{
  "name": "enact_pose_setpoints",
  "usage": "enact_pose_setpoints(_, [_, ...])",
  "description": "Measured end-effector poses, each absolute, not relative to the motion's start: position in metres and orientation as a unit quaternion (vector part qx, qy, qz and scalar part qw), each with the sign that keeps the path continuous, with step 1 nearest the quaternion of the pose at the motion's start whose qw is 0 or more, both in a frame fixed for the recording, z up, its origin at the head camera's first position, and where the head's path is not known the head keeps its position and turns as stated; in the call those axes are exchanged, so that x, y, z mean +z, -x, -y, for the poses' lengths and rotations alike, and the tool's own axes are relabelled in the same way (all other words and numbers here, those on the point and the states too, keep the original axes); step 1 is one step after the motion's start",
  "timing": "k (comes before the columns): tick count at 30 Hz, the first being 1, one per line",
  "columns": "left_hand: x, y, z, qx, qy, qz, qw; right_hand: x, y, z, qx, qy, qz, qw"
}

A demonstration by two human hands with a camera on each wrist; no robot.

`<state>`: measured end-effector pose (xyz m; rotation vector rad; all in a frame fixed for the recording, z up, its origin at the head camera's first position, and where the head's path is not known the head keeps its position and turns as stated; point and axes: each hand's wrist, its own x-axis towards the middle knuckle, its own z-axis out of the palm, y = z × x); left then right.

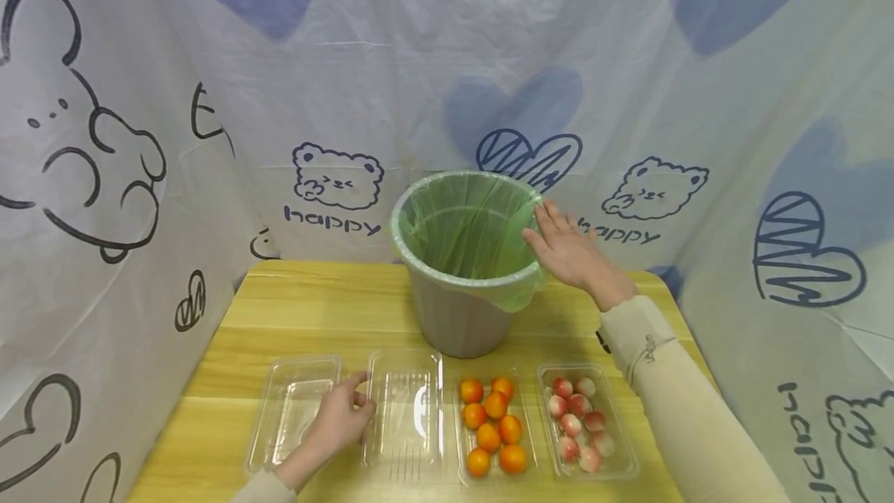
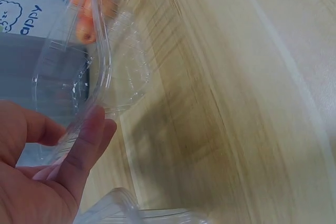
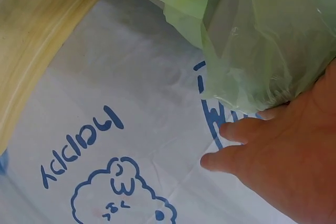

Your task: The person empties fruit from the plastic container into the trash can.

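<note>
My left hand (image 1: pixel 344 415) pinches the left edge of a clear plastic container (image 1: pixel 403 410) between thumb and fingers. In the left wrist view the container's wall (image 2: pixel 100 61) passes between the fingertips (image 2: pixel 93 121). A grey trash bin (image 1: pixel 461 324) stands upright at the middle back of the table, lined with a thin green bag (image 1: pixel 461 247) folded over its rim. My right hand (image 1: pixel 569 251) lies with straightened fingers against the bag at the bin's right rim. From the right wrist, the bag's loose edge (image 3: pixel 252 72) hangs beside the fingers.
Another clear container (image 1: pixel 293 402) lies left of my left hand. To the right are one with several small oranges (image 1: pixel 489 437) and one with several red-and-white round fruits (image 1: pixel 570 425). All rest along the front of the yellow wooden table (image 1: pixel 335 309); a printed curtain (image 1: pixel 391 99) surrounds it.
</note>
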<state>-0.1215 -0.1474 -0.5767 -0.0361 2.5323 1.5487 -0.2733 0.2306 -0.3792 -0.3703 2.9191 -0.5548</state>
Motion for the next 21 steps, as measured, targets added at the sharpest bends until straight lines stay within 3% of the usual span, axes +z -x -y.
enact_pose_setpoints(21, [-0.5820, 0.1172, 0.1533, 0.461, 0.016, -0.881, 0.111, -0.3778, 0.2738, -0.2305, -0.173, 0.116, -0.974, 0.085])
